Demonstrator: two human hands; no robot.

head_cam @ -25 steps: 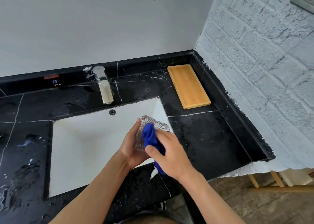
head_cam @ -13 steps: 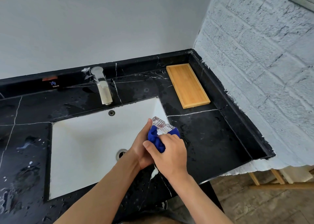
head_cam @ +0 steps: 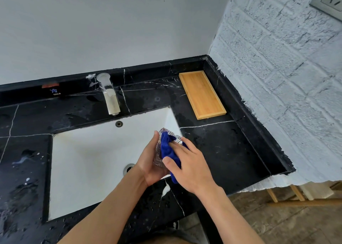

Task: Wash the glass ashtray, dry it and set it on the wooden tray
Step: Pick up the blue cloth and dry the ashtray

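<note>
The ribbed glass ashtray (head_cam: 158, 151) is tilted on edge over the right side of the white sink (head_cam: 88, 162). My left hand (head_cam: 149, 164) grips it from behind and below. My right hand (head_cam: 187, 167) presses a blue cloth (head_cam: 166, 148) into the ashtray's hollow, fingers stretched over the cloth; a tail of cloth hangs below the palm. The wooden tray (head_cam: 201, 93) lies bare at the back right of the black counter, well beyond both hands.
A chrome faucet (head_cam: 109, 95) stands behind the sink, with an overflow hole and drain below it. The black marble counter (head_cam: 222, 147) is wet and speckled. A white brick wall borders the right side, with a socket at top right. Wooden legs show past the counter's edge.
The ashtray has turned in my left hand and shows more of its ribbed side. My right hand's fingers have spread flatter over the cloth, wiping inside the ashtray.
</note>
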